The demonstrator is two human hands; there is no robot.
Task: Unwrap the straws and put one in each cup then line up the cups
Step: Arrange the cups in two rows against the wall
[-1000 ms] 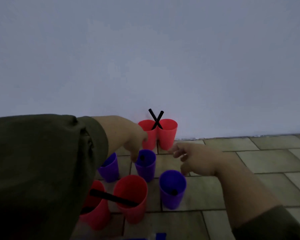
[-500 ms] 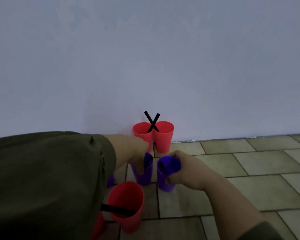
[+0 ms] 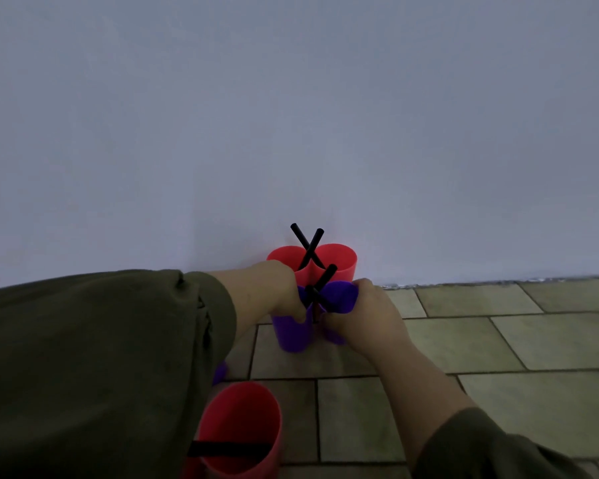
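Both hands, left hand and right hand, each grasping a purple cup, have brought the pair together directly before the red cups, extending the line.

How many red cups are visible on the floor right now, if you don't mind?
3: two red cups side by side at the wall, and one red cup nearest the camera. The left sleeve may hide more.

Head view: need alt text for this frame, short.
Two hands hold a pair of purple cups side by side on a tiled floor, the left hand on the left purple cup and the right hand on the right purple cup, black straws crossing above them. Two red cups with crossed straws stand behind at the wall; another red cup sits nearest the camera.
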